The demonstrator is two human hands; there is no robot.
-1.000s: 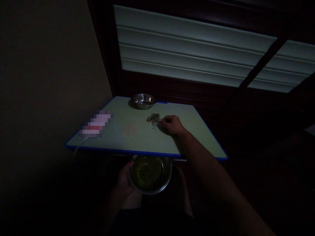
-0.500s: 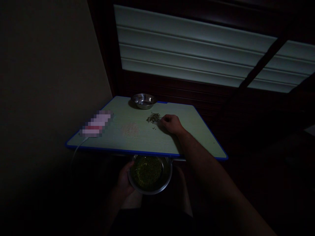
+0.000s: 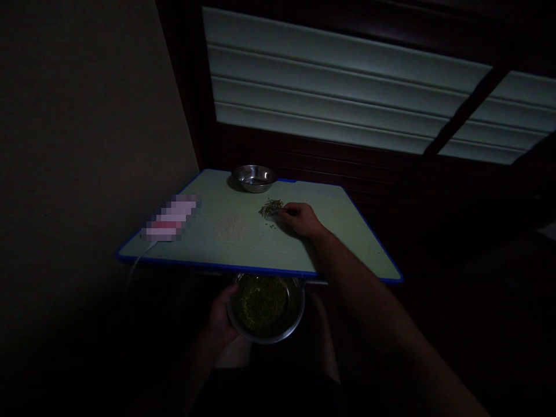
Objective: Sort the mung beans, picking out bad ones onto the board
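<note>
My left hand (image 3: 221, 318) is closed on the left rim of a steel bowl (image 3: 289, 332), held below the table's front edge. Small green beans (image 3: 260, 304), which look like mung beans, fill much of it. Over the pale tabletop, my right hand (image 3: 299, 219) has its fingers pinched at the right side of a small pile of dark grains (image 3: 270, 207). A pale, see-through sliver shows at the fingertips, too dim to name. A few loose grains lie just in front of the pile.
A second steel bowl (image 3: 254, 179) stands at the table's back edge. A patch of pale bits (image 3: 230, 227) lies left of the pile. At left rests a blurred-out pink item (image 3: 169, 220) with a white cable (image 3: 135, 266). The blue-edged table (image 3: 347, 249) adjoins a wall and louvred panels.
My right fingertips have shifted slightly left, in against the pile, with the pale sliver now over its front edge. The left hand and its bowl stay nearly still.
</note>
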